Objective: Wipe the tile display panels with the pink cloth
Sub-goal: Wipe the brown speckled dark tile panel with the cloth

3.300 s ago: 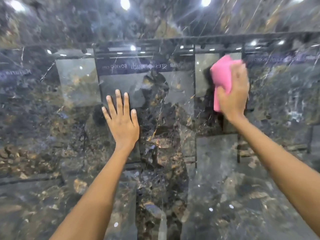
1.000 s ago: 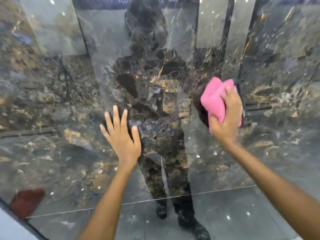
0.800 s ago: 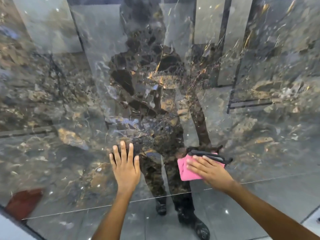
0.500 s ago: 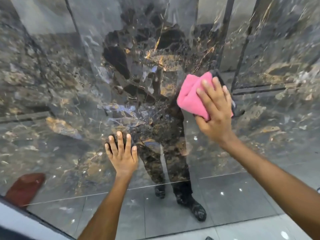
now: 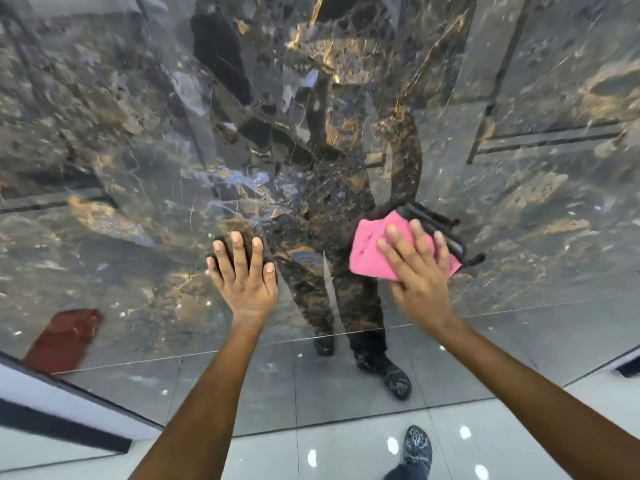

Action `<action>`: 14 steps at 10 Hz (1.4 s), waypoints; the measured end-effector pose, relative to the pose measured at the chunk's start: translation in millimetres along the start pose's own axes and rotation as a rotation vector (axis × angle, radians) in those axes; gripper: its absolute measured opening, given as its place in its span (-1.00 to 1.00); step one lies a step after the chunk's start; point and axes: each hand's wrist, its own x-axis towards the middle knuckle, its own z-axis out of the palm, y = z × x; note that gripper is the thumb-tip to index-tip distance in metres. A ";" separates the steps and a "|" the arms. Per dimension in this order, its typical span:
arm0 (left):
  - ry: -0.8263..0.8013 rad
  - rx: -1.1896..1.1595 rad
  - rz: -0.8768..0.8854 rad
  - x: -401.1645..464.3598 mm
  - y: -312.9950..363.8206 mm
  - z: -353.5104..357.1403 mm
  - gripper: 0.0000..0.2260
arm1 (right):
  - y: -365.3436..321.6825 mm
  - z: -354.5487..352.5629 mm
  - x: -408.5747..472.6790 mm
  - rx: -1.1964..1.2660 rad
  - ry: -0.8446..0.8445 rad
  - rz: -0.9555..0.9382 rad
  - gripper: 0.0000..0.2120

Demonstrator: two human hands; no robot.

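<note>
A glossy dark marble tile display panel (image 5: 138,168) with gold veins fills the view and mirrors the room. My left hand (image 5: 244,275) lies flat on its lower middle, fingers straight and pointing up. To the right, my right hand (image 5: 417,271) presses the pink cloth (image 5: 369,252) flat against the panel with spread fingers. The cloth bunches out to the left of the fingers. The hand's dark reflection shows just above it.
The panel's lower edge (image 5: 329,424) meets a shiny white tiled floor. My shoe (image 5: 417,448) stands on the floor close to the panel. A white frame with a black strip (image 5: 52,420) runs along the lower left. A red shape (image 5: 62,337) is reflected at left.
My right hand has swept the pink cloth down and to the right across the panel, from mid height to low. The left hand stays flat on the panel. The view has tilted down.
</note>
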 end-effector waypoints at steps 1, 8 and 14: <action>-0.008 0.006 0.003 -0.1 0.0 -0.3 -0.54 | -32.7 26.5 -28.4 -0.137 -0.149 -0.243 -0.21; -0.034 0.000 -0.011 -0.7 0.8 -4.0 -0.53 | 21.4 29.2 -119.6 -0.153 -0.578 -0.711 0.17; -0.123 -0.070 0.047 17.0 99.3 23.4 -0.50 | 27.1 5.3 -124.9 0.286 -0.077 1.210 -0.40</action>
